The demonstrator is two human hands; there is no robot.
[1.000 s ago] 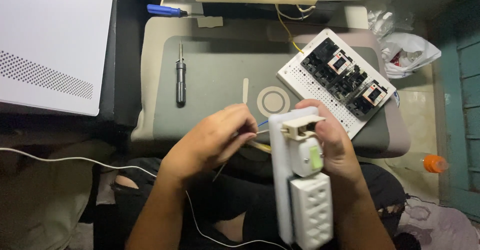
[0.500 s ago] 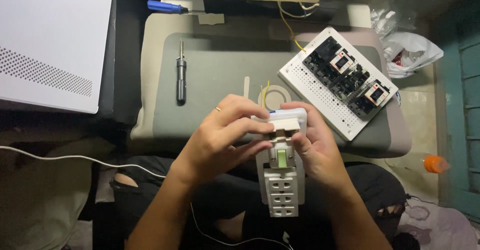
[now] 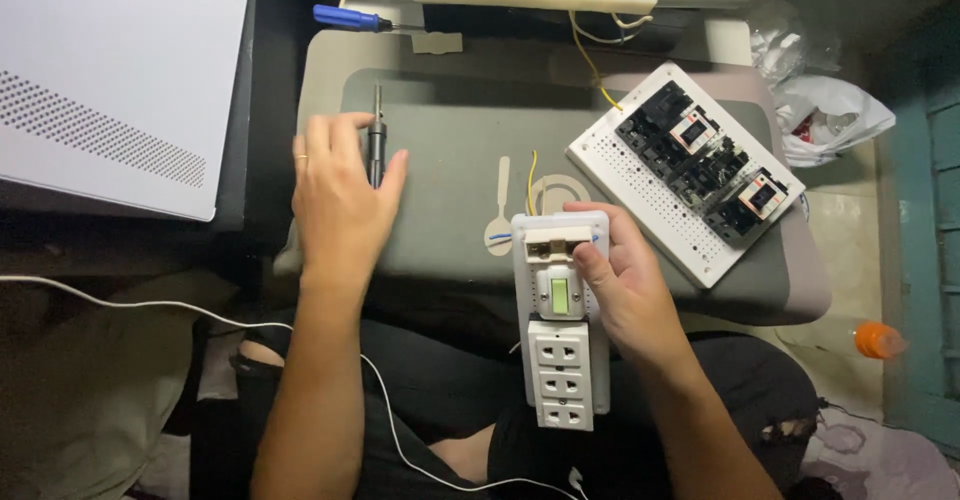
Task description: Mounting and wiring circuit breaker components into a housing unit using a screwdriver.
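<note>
My right hand [image 3: 622, 285] holds a white power strip [image 3: 562, 355] upright over my lap, thumb on its face beside a green switch. The strip has an open terminal block at the top with thin yellow and blue wires, and several sockets below. My left hand [image 3: 338, 195] rests flat on the grey lap table [image 3: 450, 130], fingers spread, touching a black screwdriver [image 3: 376, 140] that lies on the table. It does not grip the tool.
A white perforated board [image 3: 690, 175] with black breakers lies at the table's right. A blue-handled screwdriver [image 3: 350, 18] and a cream device sit at the back. A white panel [image 3: 110, 70] fills the left. Plastic bags and an orange cap lie on the floor at right.
My left hand has left the power strip and moved up and left onto the black screwdriver. The right hand alone now holds the strip, turned face up.
</note>
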